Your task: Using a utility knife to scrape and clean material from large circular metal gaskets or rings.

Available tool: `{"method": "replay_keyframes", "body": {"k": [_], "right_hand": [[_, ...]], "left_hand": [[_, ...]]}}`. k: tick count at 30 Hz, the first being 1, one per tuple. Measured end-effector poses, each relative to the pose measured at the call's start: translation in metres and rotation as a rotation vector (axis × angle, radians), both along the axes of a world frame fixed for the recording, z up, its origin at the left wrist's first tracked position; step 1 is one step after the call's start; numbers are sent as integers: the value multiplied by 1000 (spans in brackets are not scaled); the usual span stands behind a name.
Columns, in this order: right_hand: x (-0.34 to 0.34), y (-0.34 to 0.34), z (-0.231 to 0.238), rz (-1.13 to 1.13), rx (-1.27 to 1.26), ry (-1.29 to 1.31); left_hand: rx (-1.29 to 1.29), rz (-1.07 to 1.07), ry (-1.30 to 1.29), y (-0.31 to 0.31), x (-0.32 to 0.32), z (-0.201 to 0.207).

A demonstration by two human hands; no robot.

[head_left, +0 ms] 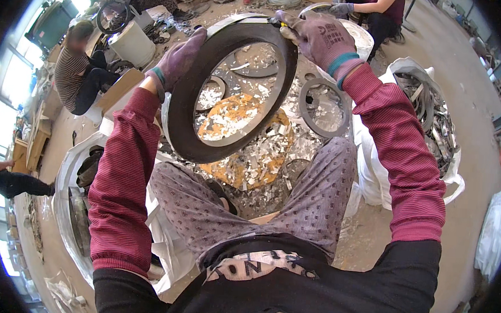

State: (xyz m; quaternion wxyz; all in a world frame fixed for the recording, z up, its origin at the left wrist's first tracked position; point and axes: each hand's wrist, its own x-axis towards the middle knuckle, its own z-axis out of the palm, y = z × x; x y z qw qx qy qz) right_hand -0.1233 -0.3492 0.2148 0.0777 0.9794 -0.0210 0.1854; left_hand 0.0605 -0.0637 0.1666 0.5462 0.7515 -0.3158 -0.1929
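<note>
Two gloved hands, followed by me from afar through the head camera, hold up a large black ring [181, 112], tilted above the wearer's knees on a workshop floor. My left hand [183, 60] has its fingers curled over the ring's far left rim. At its far right edge, my right hand [323, 41] has its fingers pinched together on a small yellow item [282, 25], too small for me to identify. A pale strip [241, 19] runs along the ring's far edge. Beneath, white scraps litter an orange board [238, 177], with a flat grey ring [327, 132] to its right. White sacks flank the wearer, one left [67, 174], one right [374, 170]. Far left, a person in a striped top [70, 79] sits near a white tub [132, 45].
</note>
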Motion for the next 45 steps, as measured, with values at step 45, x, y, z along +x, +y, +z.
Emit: {"method": "replay_keyframes", "body": {"k": [45], "right_hand": [[10,-103,-125,-355,390,244]], "left_hand": [[-5,-331,-1056,3,-9,-6]]}}
